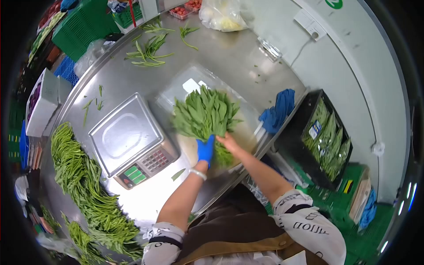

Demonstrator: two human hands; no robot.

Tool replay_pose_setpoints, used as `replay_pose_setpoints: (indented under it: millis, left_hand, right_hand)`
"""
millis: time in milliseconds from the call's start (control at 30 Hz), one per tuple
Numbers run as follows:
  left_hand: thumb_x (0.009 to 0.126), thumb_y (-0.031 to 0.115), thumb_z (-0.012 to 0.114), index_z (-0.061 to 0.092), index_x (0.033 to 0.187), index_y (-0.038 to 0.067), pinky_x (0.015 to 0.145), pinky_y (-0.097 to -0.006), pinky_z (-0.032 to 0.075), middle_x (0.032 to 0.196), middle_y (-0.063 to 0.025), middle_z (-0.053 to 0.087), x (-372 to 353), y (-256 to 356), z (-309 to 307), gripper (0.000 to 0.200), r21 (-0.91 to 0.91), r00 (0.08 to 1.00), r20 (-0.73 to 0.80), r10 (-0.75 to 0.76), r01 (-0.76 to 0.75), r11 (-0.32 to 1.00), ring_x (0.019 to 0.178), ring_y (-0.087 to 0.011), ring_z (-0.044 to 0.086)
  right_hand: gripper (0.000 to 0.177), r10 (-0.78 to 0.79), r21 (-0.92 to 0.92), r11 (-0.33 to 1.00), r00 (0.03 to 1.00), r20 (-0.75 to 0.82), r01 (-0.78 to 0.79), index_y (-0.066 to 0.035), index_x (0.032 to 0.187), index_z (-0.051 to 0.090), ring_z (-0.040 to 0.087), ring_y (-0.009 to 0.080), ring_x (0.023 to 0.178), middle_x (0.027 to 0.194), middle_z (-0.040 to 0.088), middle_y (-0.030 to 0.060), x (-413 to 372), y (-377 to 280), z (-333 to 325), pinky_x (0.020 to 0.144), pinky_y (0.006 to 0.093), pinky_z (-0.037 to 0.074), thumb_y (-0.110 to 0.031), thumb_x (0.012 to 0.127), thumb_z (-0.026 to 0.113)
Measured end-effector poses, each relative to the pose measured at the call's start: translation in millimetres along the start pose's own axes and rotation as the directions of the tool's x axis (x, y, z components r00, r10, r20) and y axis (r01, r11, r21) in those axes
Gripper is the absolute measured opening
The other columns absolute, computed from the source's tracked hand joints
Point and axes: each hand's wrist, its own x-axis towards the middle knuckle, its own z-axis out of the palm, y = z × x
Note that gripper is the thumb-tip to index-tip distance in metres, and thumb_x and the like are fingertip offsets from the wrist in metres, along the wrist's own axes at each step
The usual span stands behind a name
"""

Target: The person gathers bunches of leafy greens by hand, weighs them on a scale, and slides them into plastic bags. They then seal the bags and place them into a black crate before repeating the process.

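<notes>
A bunch of long-leaved greens (205, 112) lies in front of me, leaves pointing away and stems toward my body. My left hand (206, 149), in a blue glove, is closed around its stems from the left. On the other side my bare right hand (227, 141) grips the same stems, its fingertips partly hidden by the greens. Beneath the bunch are clear plastic bags (170, 95) with white labels. Left of my hands stands a metal-topped scale (126, 132) with nothing on its pan.
A long heap of greens (88, 185) covers the table's left side. Loose sprigs (150, 51) lie at the back, near a plastic bag (223, 15) and tomato punnets (180, 12). At right are a blue cloth (279, 110) and a black crate (291, 137) of bagged greens.
</notes>
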Motion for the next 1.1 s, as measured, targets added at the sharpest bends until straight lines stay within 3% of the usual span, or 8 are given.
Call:
replay_pose_setpoints:
  millis: [367,567,633,800,900,933,1033,1100]
  left_hand:
    - [0.090,0.021,0.064,0.038,0.136,0.000,0.087,-0.0315,0.047,0.119,-0.0126,0.059,-14,38,36,0.057,-0.261,0.987,-0.161,-0.013,-0.030,0.965,0.104,-0.0204,0.057]
    - [0.089,0.019,0.065,0.044,0.133,0.005,0.090,-0.0333,0.045,0.122,-0.0082,0.058,-12,17,28,0.051,-0.222,0.971,-0.182,-0.153,0.111,0.969,0.105,-0.0204,0.057]
    - [0.090,0.029,0.061,0.045,0.133,0.007,0.092,-0.0325,0.041,0.121,-0.0056,0.060,-45,58,20,0.051,-0.151,0.972,-0.183,-0.148,0.121,0.981,0.106,-0.0191,0.056]
    - [0.092,0.021,0.059,0.062,0.113,0.003,0.084,-0.0285,0.044,0.101,-0.0038,0.063,-78,1,-66,0.028,-0.147,0.843,-0.510,-0.172,0.111,0.983,0.091,-0.0138,0.056]
    - [0.092,0.018,0.056,0.057,0.120,0.006,0.084,-0.0301,0.045,0.103,-0.0041,0.063,-69,-18,-85,0.031,-0.099,0.879,-0.443,-0.179,0.150,0.984,0.095,-0.0145,0.058]
    - [0.091,0.016,0.057,0.055,0.122,0.005,0.083,-0.0305,0.045,0.102,-0.0052,0.063,-62,-24,-82,0.033,-0.039,0.900,-0.424,-0.096,0.088,0.995,0.093,-0.0146,0.058]
    - [0.086,0.010,0.060,0.050,0.125,0.001,0.076,-0.0284,0.047,0.099,-0.0102,0.063,-51,-2,-68,0.041,-0.073,0.925,-0.350,-0.150,0.132,0.988,0.086,-0.0165,0.059]
    - [0.083,0.014,0.065,0.055,0.120,0.008,0.075,-0.0313,0.048,0.099,-0.0076,0.064,-41,-17,-71,0.039,0.164,0.907,-0.417,-0.063,0.144,0.976,0.084,-0.0160,0.058]
  right_hand:
    - [0.053,-0.175,0.137,0.979,0.971,0.166,0.153,-0.004,0.137,0.037,0.048,0.0332,0.123,0.132,0.051,0.0190,21,25,-17,0.102,0.0382,0.035,-0.026,0.093,0.055]
    - [0.056,-0.013,-0.027,0.999,0.974,0.227,0.019,-0.003,0.133,0.040,0.051,0.0288,0.117,0.127,0.054,0.0166,28,34,-43,0.098,0.0377,0.039,-0.031,0.090,0.061]
    - [0.055,-0.041,0.216,0.976,0.976,0.213,-0.006,-0.003,0.131,0.040,0.052,0.0159,0.110,0.118,0.055,0.0105,18,18,-64,0.092,0.0304,0.043,-0.023,0.088,0.067]
    - [0.034,-0.223,-0.312,0.928,0.975,-0.020,0.206,-0.002,0.119,0.050,0.057,0.0145,0.098,0.106,0.059,0.0094,12,24,-163,0.087,0.0278,0.046,-0.007,0.086,0.060]
    - [0.030,-0.272,-0.500,0.818,0.957,0.097,0.283,0.000,0.113,0.053,0.060,0.0142,0.094,0.100,0.062,0.0103,28,25,-184,0.084,0.0273,0.047,-0.002,0.084,0.058]
    - [0.029,-0.026,-0.238,0.970,0.995,0.099,0.049,0.000,0.112,0.052,0.062,0.0172,0.091,0.100,0.063,0.0088,37,27,-181,0.081,0.0287,0.048,0.002,0.083,0.053]
    - [0.025,-0.105,-0.405,0.896,0.974,0.199,0.179,0.000,0.108,0.055,0.062,0.0272,0.094,0.102,0.064,0.0119,39,12,-176,0.080,0.0340,0.049,-0.001,0.083,0.056]
    - [0.027,-0.268,-0.630,0.648,0.902,0.339,0.429,-0.003,0.108,0.055,0.060,0.0282,0.096,0.101,0.063,0.0104,33,-15,-174,0.081,0.0351,0.049,-0.001,0.081,0.056]
